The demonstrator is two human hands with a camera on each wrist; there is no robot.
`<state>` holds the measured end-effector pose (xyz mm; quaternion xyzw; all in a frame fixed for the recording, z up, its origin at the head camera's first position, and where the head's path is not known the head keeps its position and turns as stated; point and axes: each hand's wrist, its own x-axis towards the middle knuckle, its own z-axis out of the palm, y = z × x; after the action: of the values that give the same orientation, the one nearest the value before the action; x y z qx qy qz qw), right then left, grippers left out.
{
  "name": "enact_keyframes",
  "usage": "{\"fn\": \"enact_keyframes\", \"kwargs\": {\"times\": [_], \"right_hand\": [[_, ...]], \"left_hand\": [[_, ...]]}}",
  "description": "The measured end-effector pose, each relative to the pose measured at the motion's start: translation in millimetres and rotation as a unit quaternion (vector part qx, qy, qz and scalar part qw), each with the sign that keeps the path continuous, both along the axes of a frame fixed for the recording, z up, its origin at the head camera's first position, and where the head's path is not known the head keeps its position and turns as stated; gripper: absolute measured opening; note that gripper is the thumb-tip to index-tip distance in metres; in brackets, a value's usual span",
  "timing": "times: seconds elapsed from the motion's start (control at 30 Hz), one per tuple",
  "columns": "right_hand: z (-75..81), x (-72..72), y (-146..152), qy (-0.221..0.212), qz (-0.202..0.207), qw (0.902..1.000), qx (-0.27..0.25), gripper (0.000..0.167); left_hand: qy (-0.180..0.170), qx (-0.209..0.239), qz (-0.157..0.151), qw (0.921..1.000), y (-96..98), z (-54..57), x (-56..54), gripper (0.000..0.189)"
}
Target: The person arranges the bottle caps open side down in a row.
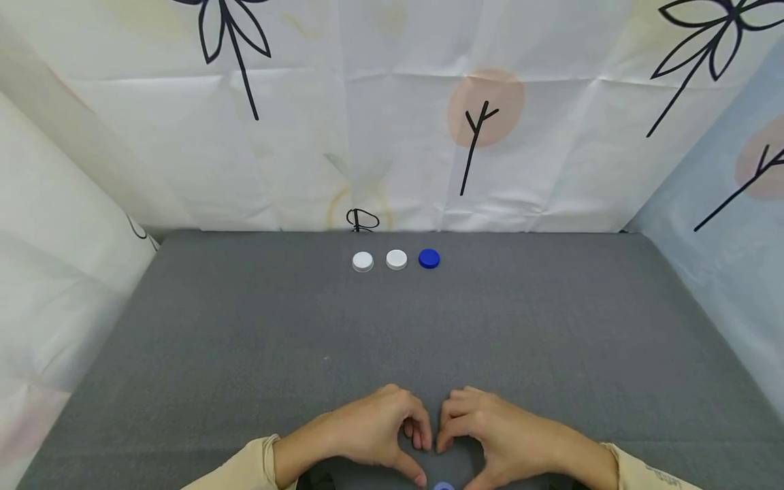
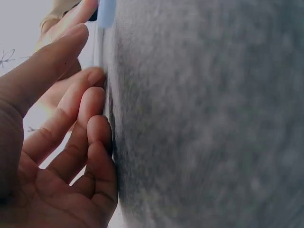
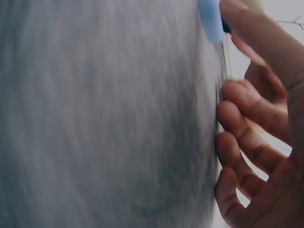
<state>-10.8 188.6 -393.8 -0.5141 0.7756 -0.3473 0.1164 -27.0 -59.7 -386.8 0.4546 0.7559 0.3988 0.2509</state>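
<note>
My left hand (image 1: 384, 430) rests on the grey table, its fingers loosely bent and the thumb held apart from them. Facing it, my right hand (image 1: 490, 435) lies in much the same pose, the two sets of fingertips close to each other. A small light blue round piece (image 1: 444, 486), like a bottle cap, sits between the two thumb tips at the bottom edge of the head view, partly cut off. It appears as a blue edge (image 2: 107, 13) in the left wrist view and a blurred blue edge (image 3: 212, 21) in the right wrist view. Neither hand's fingers curl round anything.
Toward the back of the grey table (image 1: 245, 327), a white cap (image 1: 363, 261), another white cap (image 1: 396, 259) and a dark blue cap (image 1: 429, 258) lie in a row. Printed cloth (image 1: 392, 136) hangs behind the table and along both sides.
</note>
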Motion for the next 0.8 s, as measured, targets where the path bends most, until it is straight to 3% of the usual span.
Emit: {"fn": "enact_keyframes", "kwargs": {"times": [0.47,0.63,0.8], "right_hand": [[-3.1,2.8,-6.5,0.051,0.071,0.9961,-0.014,0.022],[-2.8,3.1,-7.4,0.038,0.064,0.9971,-0.015,0.021],[1.4,-2.5,-6.6,0.027,0.029,0.9985,-0.037,0.022]], "left_hand": [[-0.067,-0.001,0.065,0.9956,-13.1,1.3,-13.2,0.019],[-0.075,0.0,0.073,0.9945,-14.7,0.5,-15.0,0.017],[-0.077,0.036,0.091,0.9923,-19.0,2.0,-19.8,0.013]]}}
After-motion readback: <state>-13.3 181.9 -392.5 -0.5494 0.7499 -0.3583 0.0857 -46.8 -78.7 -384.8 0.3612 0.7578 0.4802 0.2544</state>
